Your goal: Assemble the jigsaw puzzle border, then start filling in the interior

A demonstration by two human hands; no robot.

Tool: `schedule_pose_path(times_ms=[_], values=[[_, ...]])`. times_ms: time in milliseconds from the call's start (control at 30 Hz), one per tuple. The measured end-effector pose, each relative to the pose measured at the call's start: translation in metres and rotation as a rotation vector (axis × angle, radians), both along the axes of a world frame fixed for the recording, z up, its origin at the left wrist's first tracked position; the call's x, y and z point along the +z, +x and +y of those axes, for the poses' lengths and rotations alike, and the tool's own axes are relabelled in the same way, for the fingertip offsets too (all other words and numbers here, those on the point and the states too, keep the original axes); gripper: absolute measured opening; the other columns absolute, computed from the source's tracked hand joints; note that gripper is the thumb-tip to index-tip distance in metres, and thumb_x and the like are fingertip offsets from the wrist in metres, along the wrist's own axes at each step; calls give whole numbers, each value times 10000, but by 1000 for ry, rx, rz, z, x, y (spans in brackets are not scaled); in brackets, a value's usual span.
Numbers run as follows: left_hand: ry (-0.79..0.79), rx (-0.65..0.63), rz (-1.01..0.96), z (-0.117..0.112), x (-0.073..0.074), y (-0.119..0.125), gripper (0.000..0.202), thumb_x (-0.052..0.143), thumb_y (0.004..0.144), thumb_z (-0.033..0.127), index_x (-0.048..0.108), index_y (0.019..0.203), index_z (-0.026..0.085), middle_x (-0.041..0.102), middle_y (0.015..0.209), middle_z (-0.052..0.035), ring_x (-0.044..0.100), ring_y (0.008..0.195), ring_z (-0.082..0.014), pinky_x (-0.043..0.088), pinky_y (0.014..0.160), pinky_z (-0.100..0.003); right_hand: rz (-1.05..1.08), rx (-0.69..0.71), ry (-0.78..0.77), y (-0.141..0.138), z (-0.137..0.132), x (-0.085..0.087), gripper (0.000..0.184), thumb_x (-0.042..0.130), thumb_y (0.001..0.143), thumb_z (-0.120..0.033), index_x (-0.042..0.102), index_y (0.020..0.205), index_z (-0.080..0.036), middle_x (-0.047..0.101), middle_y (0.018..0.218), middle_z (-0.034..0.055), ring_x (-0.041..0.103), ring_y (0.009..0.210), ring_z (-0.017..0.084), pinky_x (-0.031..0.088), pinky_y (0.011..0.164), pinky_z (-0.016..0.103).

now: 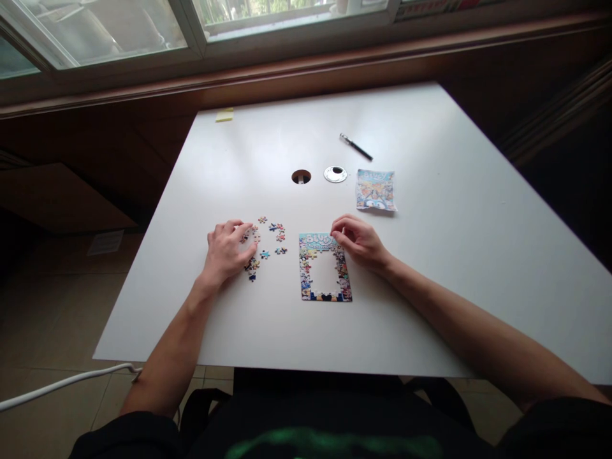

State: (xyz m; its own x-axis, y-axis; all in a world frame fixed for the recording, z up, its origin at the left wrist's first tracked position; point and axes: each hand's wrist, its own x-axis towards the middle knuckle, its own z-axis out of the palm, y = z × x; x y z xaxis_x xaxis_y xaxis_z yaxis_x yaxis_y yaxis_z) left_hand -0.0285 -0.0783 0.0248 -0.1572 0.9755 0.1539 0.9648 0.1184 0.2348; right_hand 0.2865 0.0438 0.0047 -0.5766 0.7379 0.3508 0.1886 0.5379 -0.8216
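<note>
My left hand (229, 248) rests over a loose group of jigsaw puzzle pieces (252, 268), thumb and fingers apart. It covers some of them. More loose pieces (280, 236) lie just to its right. On the tabletop between my hands is a jigsaw puzzle (325, 298), its colourful border joined around a bare pale middle. At the puzzle's top right corner, my right hand (357, 241) has thumb and index finger pinched together. Whether those fingertips hold a piece or the puzzle's edge cannot be made out.
Behind the puzzle, the white table (406, 319) has a round cable hole (301, 176) and a silvery round cover (335, 174). A colourful printed packet (375, 190) and a black pen (356, 146) lie beyond my right hand. A yellow sticky note (224, 115) is at the far left edge.
</note>
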Motion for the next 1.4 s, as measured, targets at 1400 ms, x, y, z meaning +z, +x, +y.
schedule_pose_path(times_ms=[1400], values=[[237, -101, -121, 13, -1, 5, 102, 677, 889, 320, 762, 858, 273, 749, 971, -9, 635, 983, -223, 332, 997, -439, 9, -22, 23, 0, 1, 0, 95, 591, 910, -253, 639, 839, -212, 635, 895, 46, 574, 760, 175, 485, 692, 330]])
